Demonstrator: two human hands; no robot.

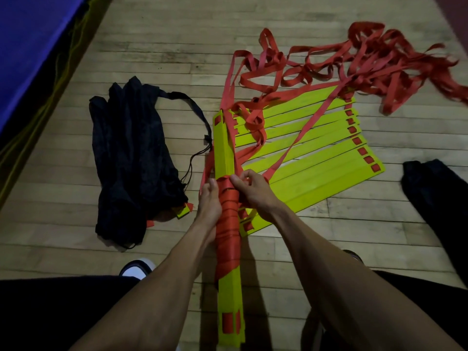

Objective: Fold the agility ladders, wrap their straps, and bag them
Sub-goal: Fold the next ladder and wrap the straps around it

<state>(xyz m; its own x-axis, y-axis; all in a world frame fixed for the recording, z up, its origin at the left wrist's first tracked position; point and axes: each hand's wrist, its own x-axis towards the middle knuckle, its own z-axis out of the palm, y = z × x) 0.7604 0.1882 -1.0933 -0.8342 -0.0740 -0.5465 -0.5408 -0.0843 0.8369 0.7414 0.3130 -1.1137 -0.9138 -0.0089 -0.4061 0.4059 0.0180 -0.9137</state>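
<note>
Both hands meet on a stacked bundle of yellow rungs [229, 295] that runs straight away from the person, near end by the lap, far end pointing up the wood floor [162, 41]. Left hand [209, 201] grips the bundle's left side, fingers curled round it at the top of the red strap wrap [229, 224] (thumb lies along the wrap edge). Right hand [249, 190] pinches the red strap at the wrap's upper edge, fingers bent, thumb and forefinger closed on the webbing. Wrap covers the bundle's middle — bare yellow shows above and below it.

Second ladder's rungs [311, 150] lie fanned flat on the floor just right of the bundle, its near end touching them. Loose red straps [354, 62] trail from the rungs and pile in a tangle at far right — some cross over the fanned rungs.

Black drawstring bag [131, 153] lies crumpled to the left, a yellow rung tip with red strap poking out of its lower edge. Another dark cloth item [438, 188] sits at right edge. Blue mat [33, 46] along the far left. White shoe toe [138, 268] shows near the left forearm.
</note>
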